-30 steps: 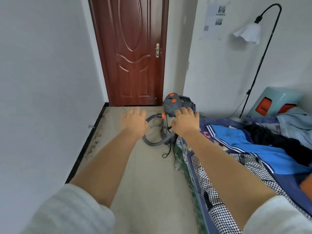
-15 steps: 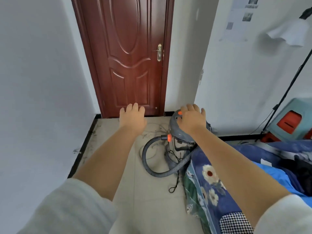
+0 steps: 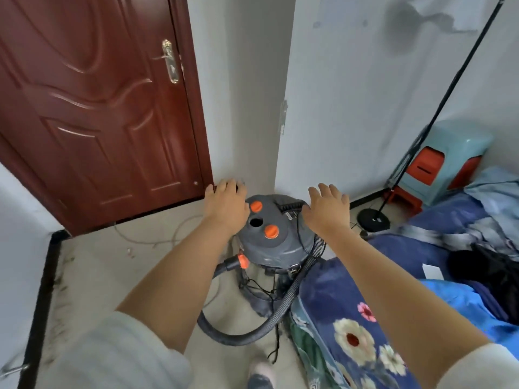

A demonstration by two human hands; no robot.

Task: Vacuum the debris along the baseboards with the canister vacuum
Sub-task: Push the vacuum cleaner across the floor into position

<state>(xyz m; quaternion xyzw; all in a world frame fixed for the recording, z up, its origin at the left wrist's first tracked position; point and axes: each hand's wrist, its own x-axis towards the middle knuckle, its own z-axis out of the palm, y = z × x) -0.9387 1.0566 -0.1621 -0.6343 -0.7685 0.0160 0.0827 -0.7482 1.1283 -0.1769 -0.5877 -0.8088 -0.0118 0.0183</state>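
Your left hand [image 3: 226, 204] covers the left rim of the vacuum [image 3: 276, 237], so you cannot tell whether it touches the lid there. Your right hand [image 3: 327, 210] hides the lid's right edge in the same way, and contact is unclear. The hose [image 3: 264, 325] runs behind your left forearm near its orange collar, and the canister's base is lost behind cords and the bedding [image 3: 345, 318]. The lamp pole [image 3: 446, 94] is cut off at the top edge, its shade too. The door [image 3: 92, 108] is cropped at the top and left. Debris along the baseboard [image 3: 42, 304] is too blurred to make out. A foot [image 3: 259, 374] is cut by the bottom edge.
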